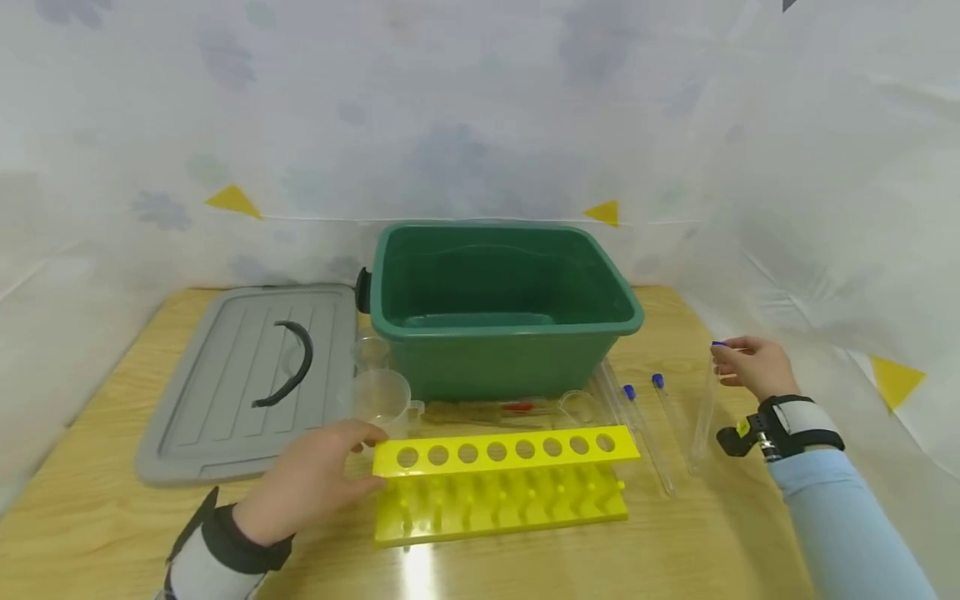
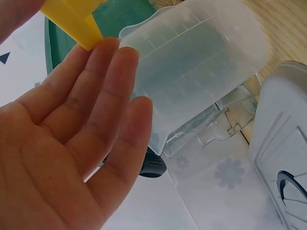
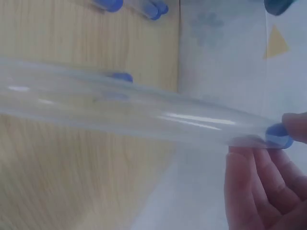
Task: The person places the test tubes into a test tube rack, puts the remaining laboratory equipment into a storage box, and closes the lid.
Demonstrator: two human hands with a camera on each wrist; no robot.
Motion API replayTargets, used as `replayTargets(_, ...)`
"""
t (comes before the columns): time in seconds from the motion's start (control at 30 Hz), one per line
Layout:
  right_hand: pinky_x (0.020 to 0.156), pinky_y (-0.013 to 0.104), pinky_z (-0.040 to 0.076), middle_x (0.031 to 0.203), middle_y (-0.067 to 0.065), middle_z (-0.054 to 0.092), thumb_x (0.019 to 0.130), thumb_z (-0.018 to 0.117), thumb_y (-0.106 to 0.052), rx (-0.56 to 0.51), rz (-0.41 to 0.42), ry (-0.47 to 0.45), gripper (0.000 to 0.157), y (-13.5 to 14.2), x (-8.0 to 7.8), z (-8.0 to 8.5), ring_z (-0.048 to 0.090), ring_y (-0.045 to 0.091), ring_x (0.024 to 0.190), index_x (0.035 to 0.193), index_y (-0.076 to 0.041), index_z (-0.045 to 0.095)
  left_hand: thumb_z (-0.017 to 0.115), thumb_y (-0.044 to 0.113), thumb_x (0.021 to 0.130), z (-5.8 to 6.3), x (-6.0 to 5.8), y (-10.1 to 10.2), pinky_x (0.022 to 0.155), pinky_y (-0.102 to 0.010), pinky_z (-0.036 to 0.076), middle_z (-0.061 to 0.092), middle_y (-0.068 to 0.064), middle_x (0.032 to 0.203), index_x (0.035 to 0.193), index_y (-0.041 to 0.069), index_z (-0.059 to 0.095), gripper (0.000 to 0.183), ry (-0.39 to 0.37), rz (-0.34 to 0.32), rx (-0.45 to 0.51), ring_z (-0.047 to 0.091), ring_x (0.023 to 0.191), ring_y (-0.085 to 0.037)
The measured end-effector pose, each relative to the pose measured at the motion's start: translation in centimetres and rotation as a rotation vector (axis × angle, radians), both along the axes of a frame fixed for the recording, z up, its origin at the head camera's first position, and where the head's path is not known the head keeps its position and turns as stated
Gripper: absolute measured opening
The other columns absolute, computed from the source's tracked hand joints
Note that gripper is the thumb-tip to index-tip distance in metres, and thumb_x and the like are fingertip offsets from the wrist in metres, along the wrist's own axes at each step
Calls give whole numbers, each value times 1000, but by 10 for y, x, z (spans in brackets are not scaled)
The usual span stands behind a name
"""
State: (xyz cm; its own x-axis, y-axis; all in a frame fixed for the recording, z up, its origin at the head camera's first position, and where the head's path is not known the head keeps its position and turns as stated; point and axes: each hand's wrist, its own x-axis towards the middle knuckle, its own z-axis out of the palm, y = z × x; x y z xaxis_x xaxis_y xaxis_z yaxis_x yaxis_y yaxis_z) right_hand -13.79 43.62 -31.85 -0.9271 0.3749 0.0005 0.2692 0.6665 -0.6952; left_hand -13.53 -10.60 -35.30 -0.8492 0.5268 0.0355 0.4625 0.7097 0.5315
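My left hand [image 1: 315, 475] grips the left end of a yellow test tube rack [image 1: 502, 517], thumb and fingers on the end of its holed top plate. In the left wrist view, the rack's yellow corner [image 2: 79, 21] lies between thumb and fingers. A clear plastic measuring beaker [image 2: 192, 57] with a spout stands just beyond that hand. On the far right, my right hand [image 1: 757, 367] pinches a clear test tube [image 1: 705, 417] by its blue-capped top. The tube slants downward, its lower end close to the table; whether they touch I cannot tell.
A green bin [image 1: 510, 362] stands at the back centre. Left of it lies a grey lid [image 1: 225, 375] with a black handle. Two blue-capped tubes [image 1: 649, 442] lie right of the rack. Behind the rack are a brush-like item [image 1: 465, 414] and a clear round dish [image 1: 579, 407].
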Motion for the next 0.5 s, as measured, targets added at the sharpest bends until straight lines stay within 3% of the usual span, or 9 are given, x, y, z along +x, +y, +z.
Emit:
replayTargets(0.07, 63, 24, 56, 75, -19, 60, 96, 48, -31, -26, 1, 14, 52, 2, -2, 0, 59, -6, 64, 124, 13, 44, 80, 26, 71, 0, 0, -2, 73, -33, 52, 67, 0, 107, 108, 14, 66, 41, -5, 9, -9, 62, 88, -18)
replayTargets(0.13, 62, 22, 56, 72, -23, 58, 96, 49, -30, -52, 20, 67, 42, 3, 0, 6, 60, -6, 64, 118, 5, 50, 79, 26, 72, 0, 1, -3, 74, -34, 52, 67, 0, 107, 109, 13, 65, 42, -5, 14, -12, 62, 88, -18)
replayTargets(0.3, 57, 15, 53, 75, -23, 63, 94, 55, -15, -156, 119, 268, 5, -14, 19, 48, 62, -5, 65, 98, -16, 52, 79, 27, 72, 0, 0, 3, 73, -33, 51, 68, 0, 102, 108, 12, 66, 41, 43, -3, -21, 62, 86, -16)
replayTargets(0.4, 58, 11, 51, 80, -23, 65, 93, 53, -6, -135, 183, 353, 11, -33, 32, 76, 62, -7, 69, 97, -16, 52, 79, 27, 71, -1, -2, 9, 71, -31, 51, 69, 1, 99, 107, 12, 66, 41, 69, -14, -27, 62, 84, -15)
replayTargets(0.5, 61, 6, 49, 84, -26, 62, 93, 52, -4, -9, 228, 399, 16, -54, 40, 96, 60, -11, 73, 99, -19, 51, 79, 27, 72, -1, -4, 15, 71, -31, 51, 69, 1, 98, 107, 12, 66, 41, 71, -15, -25, 61, 84, -15)
